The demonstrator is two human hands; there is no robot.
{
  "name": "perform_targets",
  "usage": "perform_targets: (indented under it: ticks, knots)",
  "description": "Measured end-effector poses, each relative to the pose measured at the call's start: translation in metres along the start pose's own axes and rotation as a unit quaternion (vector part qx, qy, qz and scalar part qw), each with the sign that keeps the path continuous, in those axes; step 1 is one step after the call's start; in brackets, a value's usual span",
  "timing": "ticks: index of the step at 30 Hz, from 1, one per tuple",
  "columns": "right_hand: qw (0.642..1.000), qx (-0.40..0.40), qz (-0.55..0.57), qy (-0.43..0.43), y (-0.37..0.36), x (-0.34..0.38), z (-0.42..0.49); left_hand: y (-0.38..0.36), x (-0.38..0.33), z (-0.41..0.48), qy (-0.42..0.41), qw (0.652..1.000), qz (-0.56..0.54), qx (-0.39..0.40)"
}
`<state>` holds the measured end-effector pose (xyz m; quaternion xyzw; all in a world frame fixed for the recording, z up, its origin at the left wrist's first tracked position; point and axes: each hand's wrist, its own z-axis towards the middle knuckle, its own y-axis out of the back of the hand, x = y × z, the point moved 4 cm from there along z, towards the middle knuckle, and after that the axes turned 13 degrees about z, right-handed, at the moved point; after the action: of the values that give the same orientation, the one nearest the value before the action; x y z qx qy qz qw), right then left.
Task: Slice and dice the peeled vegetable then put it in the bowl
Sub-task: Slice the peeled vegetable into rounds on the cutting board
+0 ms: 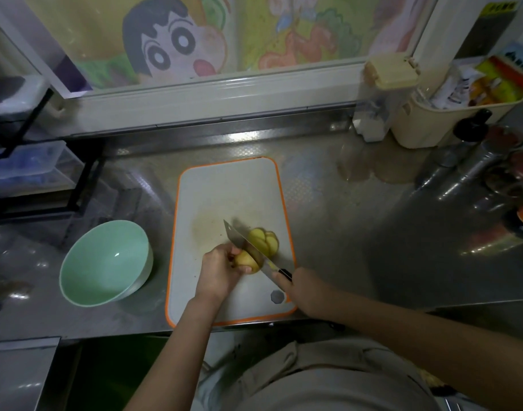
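Observation:
A peeled yellow potato (246, 260) lies on the white, orange-rimmed cutting board (224, 191). My left hand (220, 269) grips its uncut end. Several cut slices (266, 238) lean together on the far side of the blade. My right hand (306, 287) grips the dark handle of a cleaver (248, 243), whose blade stands in the potato between the slices and my left fingers. A pale green bowl (106, 262) stands empty on the counter, left of the board.
The steel counter (358, 232) carries a black rack with plastic boxes at far left, a cream basket (432, 120) of packets at back right, and dark jars (509, 173) along the right edge. The counter's front edge runs just below the board.

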<state>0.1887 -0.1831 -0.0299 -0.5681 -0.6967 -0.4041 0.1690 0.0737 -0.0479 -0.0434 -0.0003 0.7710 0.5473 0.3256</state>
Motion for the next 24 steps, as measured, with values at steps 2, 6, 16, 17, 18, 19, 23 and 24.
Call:
perform_targets:
  ticks: [2, 6, 16, 17, 18, 19, 23, 24]
  knots:
    - [1.0, -0.005, 0.001, -0.002, -0.002, 0.001, 0.001, 0.0, 0.001, -0.001, 0.002, 1.0, -0.005, -0.002]
    - [1.0, -0.013, 0.01, 0.02, -0.006, 0.006, 0.006, 0.002, 0.0, -0.003, 0.0, 1.0, -0.004, -0.006]
    - [0.999, -0.035, -0.009, 0.016, -0.023, 0.005, 0.04, 0.0, -0.001, -0.009, -0.008, 0.999, -0.03, -0.019]
    - [0.999, -0.036, 0.003, 0.016, -0.022, 0.003, 0.04, 0.0, 0.0, -0.008, -0.007, 0.999, -0.027, -0.017]
    - [0.999, -0.032, 0.007, 0.02, -0.021, 0.002, 0.041, 0.0, 0.0, -0.008, -0.005, 1.0, -0.026, -0.014]
    - [0.999, -0.028, 0.011, 0.019, -0.019, 0.002, 0.04, -0.001, 0.001, -0.007, -0.002, 1.0, -0.026, -0.012]
    - [0.999, -0.034, 0.029, 0.013, -0.008, 0.005, 0.045, -0.001, 0.003, -0.007, -0.004, 1.0, -0.026, -0.012]
    - [0.999, -0.034, 0.03, 0.017, -0.007, 0.007, 0.047, -0.002, 0.004, -0.007, -0.003, 1.0, -0.024, -0.012]
